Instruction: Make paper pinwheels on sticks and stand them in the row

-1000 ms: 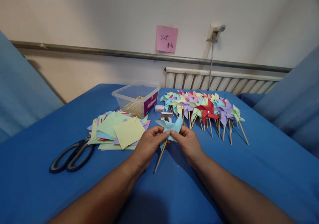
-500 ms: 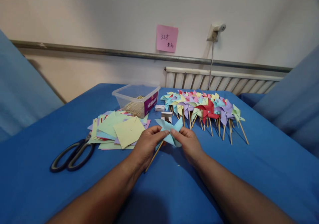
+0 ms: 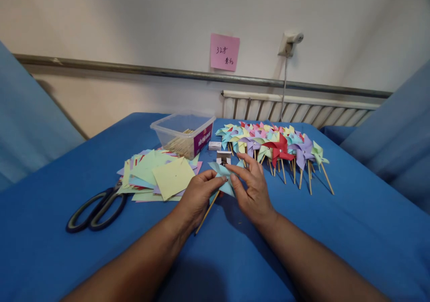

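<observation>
The right hand has spread its fingers at the blue pinwheel, seemingly pinned already and pinched in the left hand; assembled pinwheels stand beyond the right fingers, unfolded paper beside the left.

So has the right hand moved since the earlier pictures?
Yes: the right hand has spread its fingers upward. Judged against the small open box, the highest fingertips now come level with it, having been lower in view before.

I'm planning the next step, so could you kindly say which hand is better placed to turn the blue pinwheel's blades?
Probably the right hand: it is open and close to the blue pinwheel, which the left hand is gripping.
</observation>
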{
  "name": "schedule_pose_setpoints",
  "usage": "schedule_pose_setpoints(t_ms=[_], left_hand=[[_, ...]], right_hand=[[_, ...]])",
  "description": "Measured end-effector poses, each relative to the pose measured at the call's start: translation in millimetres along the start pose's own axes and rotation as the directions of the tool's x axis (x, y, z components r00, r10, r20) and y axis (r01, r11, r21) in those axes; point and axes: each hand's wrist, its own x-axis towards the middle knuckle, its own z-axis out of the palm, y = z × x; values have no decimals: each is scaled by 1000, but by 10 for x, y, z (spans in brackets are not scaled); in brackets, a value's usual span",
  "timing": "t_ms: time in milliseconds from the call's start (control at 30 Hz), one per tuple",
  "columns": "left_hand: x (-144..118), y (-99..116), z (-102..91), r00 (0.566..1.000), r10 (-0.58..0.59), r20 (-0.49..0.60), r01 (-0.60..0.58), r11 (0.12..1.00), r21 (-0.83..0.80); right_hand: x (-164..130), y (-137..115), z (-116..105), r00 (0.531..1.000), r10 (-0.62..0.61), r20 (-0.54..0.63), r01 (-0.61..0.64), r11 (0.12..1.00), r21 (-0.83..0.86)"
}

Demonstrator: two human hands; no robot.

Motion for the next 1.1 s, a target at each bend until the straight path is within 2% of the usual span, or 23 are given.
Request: schedule_pose_setpoints(t_ms=[100, 233, 367, 467, 1100], left_hand=[[2, 1, 7, 1000, -15, 3, 15, 999, -29], [-6, 43, 26, 998, -62, -28, 59, 993, -105], [-10, 77, 22, 995, -92, -44, 80, 973, -218], [1, 68, 9, 996, -80, -34, 69, 967, -244], [22, 57, 1, 997, -65, -33, 53, 953, -297]], right_hand=[[-6, 17, 11, 999, 3, 51, -3, 1000, 7], [-9, 34, 2, 998, 30, 61, -33, 997, 62], [-13, 5, -5, 992, -36, 123, 34, 999, 23], [-17, -15, 5, 983, -72, 170, 76, 997, -13], [-10, 55, 33, 988, -84, 129, 82, 996, 21]])
